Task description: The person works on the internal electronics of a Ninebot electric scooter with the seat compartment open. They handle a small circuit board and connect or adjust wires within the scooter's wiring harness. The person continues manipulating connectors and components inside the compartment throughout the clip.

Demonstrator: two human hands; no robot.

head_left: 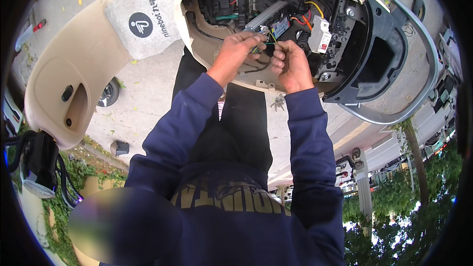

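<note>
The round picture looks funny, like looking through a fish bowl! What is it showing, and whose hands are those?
The picture comes from a small camera worn on a person's head, looking down. Its wide lens bends everything into a circle. There is no robot here, only a person in a dark blue hoodie, and the two arms coming up from the bottom are their own.

They are bent over a cream-coloured electric scooter with its body opened up. Inside the opening you can see lots of coloured wires, a silver box and a small white part.

The left hand and right hand are close together, pinching some thin wires between the fingers. A bunch of keys lies on the pavement below.
</note>
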